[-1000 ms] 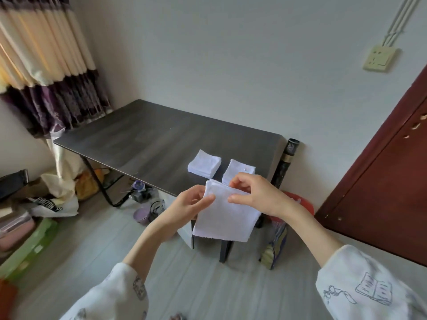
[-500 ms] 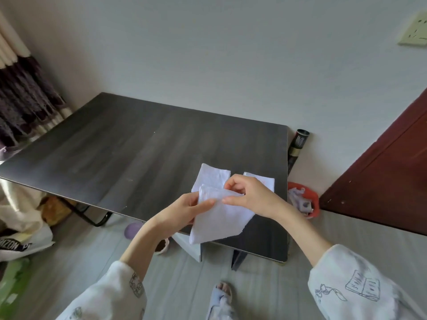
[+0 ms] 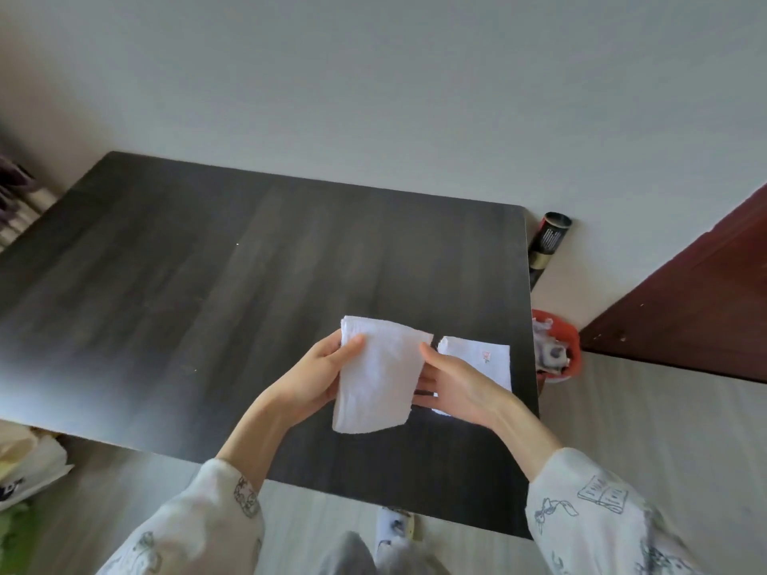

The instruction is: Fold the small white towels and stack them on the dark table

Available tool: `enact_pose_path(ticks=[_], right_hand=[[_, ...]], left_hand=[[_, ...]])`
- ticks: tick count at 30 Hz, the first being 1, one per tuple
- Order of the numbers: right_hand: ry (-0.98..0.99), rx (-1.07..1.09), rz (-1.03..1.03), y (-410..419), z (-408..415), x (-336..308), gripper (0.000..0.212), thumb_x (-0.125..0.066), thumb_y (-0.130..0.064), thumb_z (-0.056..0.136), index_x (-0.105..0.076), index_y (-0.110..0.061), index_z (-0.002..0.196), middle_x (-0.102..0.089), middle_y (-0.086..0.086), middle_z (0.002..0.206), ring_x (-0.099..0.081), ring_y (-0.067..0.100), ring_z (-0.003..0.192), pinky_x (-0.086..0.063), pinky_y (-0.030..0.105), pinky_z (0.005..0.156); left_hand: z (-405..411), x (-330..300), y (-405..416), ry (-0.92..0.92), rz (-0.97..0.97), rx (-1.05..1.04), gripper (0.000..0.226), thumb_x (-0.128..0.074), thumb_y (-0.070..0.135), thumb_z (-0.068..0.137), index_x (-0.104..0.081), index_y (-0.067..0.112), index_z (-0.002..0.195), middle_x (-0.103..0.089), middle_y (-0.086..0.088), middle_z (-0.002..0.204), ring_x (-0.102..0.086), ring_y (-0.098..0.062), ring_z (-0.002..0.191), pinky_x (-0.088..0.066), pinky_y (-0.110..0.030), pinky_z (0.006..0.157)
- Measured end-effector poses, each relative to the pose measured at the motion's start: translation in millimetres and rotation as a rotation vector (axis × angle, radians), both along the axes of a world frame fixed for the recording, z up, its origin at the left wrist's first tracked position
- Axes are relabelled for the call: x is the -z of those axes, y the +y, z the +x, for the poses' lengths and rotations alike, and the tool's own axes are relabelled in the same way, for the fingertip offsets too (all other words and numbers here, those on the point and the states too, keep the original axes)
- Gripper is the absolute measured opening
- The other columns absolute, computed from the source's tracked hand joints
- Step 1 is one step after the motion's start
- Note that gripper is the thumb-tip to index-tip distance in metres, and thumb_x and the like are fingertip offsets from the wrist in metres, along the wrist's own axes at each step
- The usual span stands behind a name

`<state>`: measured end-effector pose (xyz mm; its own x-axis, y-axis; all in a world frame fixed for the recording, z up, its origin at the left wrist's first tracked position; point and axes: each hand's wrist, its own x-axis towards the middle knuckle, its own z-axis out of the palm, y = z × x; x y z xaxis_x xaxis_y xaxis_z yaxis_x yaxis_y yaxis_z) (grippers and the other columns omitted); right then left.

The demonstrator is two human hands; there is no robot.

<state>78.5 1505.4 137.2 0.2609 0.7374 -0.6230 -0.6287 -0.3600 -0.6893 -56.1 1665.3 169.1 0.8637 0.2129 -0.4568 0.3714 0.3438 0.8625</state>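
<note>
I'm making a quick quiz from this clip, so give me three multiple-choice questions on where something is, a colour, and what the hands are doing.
1. Where does the folded towel with the small pink mark lie?
A. on the floor
B. on the dark table, near its right edge
C. in the red basket

2. What colour is the basket beside the table?
A. red
B. blue
C. yellow

3. What holds the white towel?
A. the left hand alone
B. nothing
C. both hands, the right hand too

Answers: 1 B, it rests flat on the tabletop; 2 A, its rim is red; 3 C, each hand grips one side.
</note>
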Motion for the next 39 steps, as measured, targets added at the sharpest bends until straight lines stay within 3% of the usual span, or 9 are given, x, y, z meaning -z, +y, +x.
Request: enact_pose_path(ticks=[4, 9, 19, 21, 25, 28, 32, 39], right_hand=[[-0.18, 0.002, -0.118, 15.1, 10.6, 25.8, 0.022, -0.051, -0.03, 0.095, -0.058, -0.014, 0.108, -0.065, 0.006, 0.109, -0.063, 0.021, 0.102, -0.053, 0.035, 0.085], [-0.386, -0.016, -0.287, 37.7, 14.2, 46.5, 0.022, -0.047, -0.034, 0.096, -0.051, -0.017, 0.11, -0.06, 0.001, 0.109, -0.06, 0.015, 0.1, -0.055, 0.03, 0.081], [-0.393, 0.04, -0.495, 64.7, 24.2, 68.9, 0.018, -0.037, -0.033, 0.099, -0.044, -0.019, 0.109, -0.055, -0.002, 0.098, -0.059, 0.011, 0.084, -0.05, 0.016, 0.054], [-0.395, 0.034, -0.517, 67.8, 25.8, 73.3, 0.018, -0.037, -0.031, 0.1, -0.044, -0.018, 0.109, -0.055, 0.0, 0.101, -0.06, 0.013, 0.086, -0.051, 0.017, 0.056], [-0.417, 0.028, -0.571, 75.3, 26.1, 84.2, 0.023, -0.037, -0.031, 0.099, -0.045, -0.015, 0.114, -0.054, 0.004, 0.111, -0.059, 0.021, 0.101, -0.055, 0.03, 0.074], [-0.508, -0.01, -0.643, 80.6, 27.0, 94.2, 0.027, -0.036, -0.033, 0.099, -0.046, -0.013, 0.114, -0.057, 0.008, 0.112, -0.059, 0.022, 0.101, -0.056, 0.038, 0.084], [-0.603, -0.05, -0.688, 81.7, 27.8, 101.4, 0.019, -0.037, -0.033, 0.099, -0.046, -0.016, 0.101, -0.059, 0.01, 0.105, -0.061, 0.023, 0.094, -0.057, 0.038, 0.08], [-0.624, -0.05, -0.729, 76.4, 26.2, 100.2, 0.018, -0.043, -0.035, 0.097, -0.044, -0.019, 0.103, -0.058, 0.005, 0.105, -0.061, 0.018, 0.088, -0.055, 0.026, 0.07]], left_hand=[[14.4, 34.5, 28.3, 0.151, 0.114, 0.031, 0.032, -0.042, 0.04, 0.096, -0.053, 0.02, 0.119, -0.063, -0.008, 0.118, -0.062, -0.021, 0.108, -0.055, -0.039, 0.082], [30.1, 69.0, 61.0, 0.316, 0.16, 0.104, 0.028, -0.047, 0.035, 0.094, -0.052, 0.015, 0.114, -0.06, -0.014, 0.117, -0.062, -0.024, 0.104, -0.057, -0.044, 0.079], [67.7, 100.7, 86.7, 0.409, 0.35, 0.137, 0.021, -0.042, 0.026, 0.096, -0.055, 0.013, 0.106, -0.065, -0.01, 0.103, -0.065, -0.029, 0.094, -0.058, -0.041, 0.073], [70.2, 105.3, 88.2, 0.42, 0.39, 0.139, 0.019, -0.044, 0.026, 0.095, -0.056, 0.014, 0.103, -0.065, -0.01, 0.1, -0.065, -0.028, 0.091, -0.059, -0.041, 0.071], [74.9, 112.5, 88.5, 0.438, 0.489, 0.137, 0.018, -0.046, 0.025, 0.094, -0.057, 0.014, 0.102, -0.064, -0.008, 0.096, -0.064, -0.027, 0.089, -0.059, -0.041, 0.07], [76.5, 115.5, 86.8, 0.44, 0.543, 0.136, 0.019, -0.046, 0.026, 0.094, -0.056, 0.014, 0.105, -0.064, -0.008, 0.095, -0.063, -0.027, 0.09, -0.058, -0.042, 0.07], [76.1, 119.8, 85.3, 0.445, 0.612, 0.141, 0.025, -0.047, 0.028, 0.094, -0.05, 0.014, 0.115, -0.06, -0.006, 0.097, -0.062, -0.028, 0.088, -0.058, -0.044, 0.07], [75.9, 124.2, 88.5, 0.431, 0.646, 0.061, 0.025, -0.056, 0.022, 0.09, -0.048, 0.012, 0.111, -0.058, -0.005, 0.095, -0.062, -0.027, 0.082, -0.058, -0.042, 0.07]])
